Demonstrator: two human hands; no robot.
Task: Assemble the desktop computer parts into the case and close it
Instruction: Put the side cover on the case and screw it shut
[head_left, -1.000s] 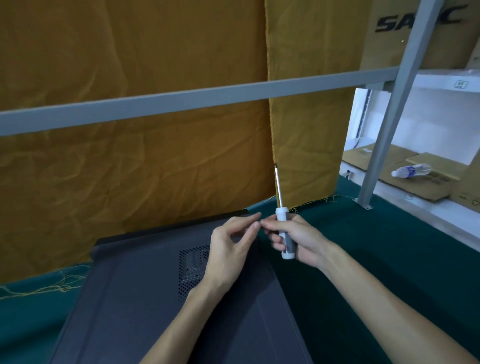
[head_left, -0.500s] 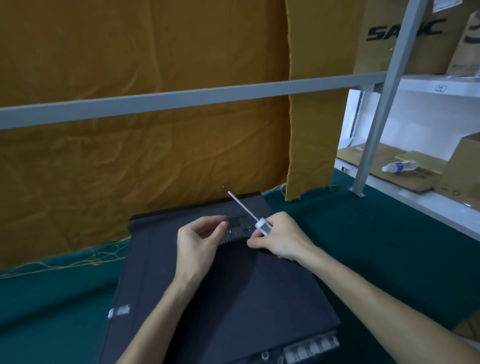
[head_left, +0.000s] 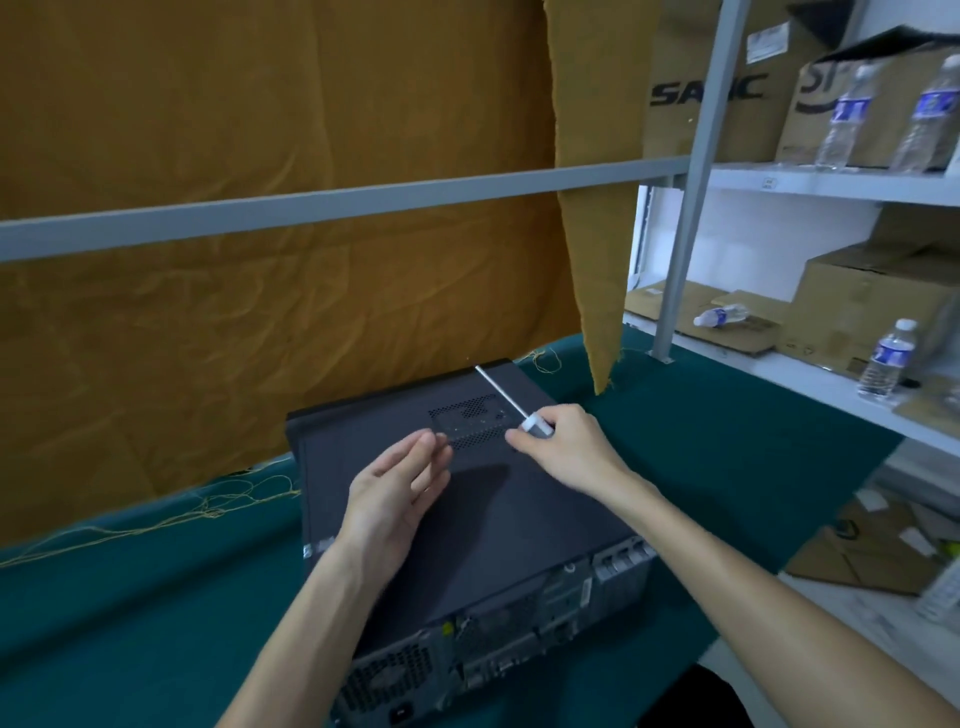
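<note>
Above the closed computer case (head_left: 467, 499), the right hand (head_left: 566, 447) gripped a screwdriver (head_left: 511, 402); the left hand (head_left: 395, 493) hovered with fingers relaxed, holding nothing.

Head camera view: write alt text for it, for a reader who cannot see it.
A person's right hand grips a white-handled screwdriver, shaft pointing up and away, above a closed dark computer case lying flat on a green cloth-covered table. The left hand hovers open over the case panel. Yellow fabric hangs behind; shelves with boxes and water bottles stand to the right.

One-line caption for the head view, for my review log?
Right hand holds a screwdriver above the closed case on the green cloth; left hand hovers open.
</note>
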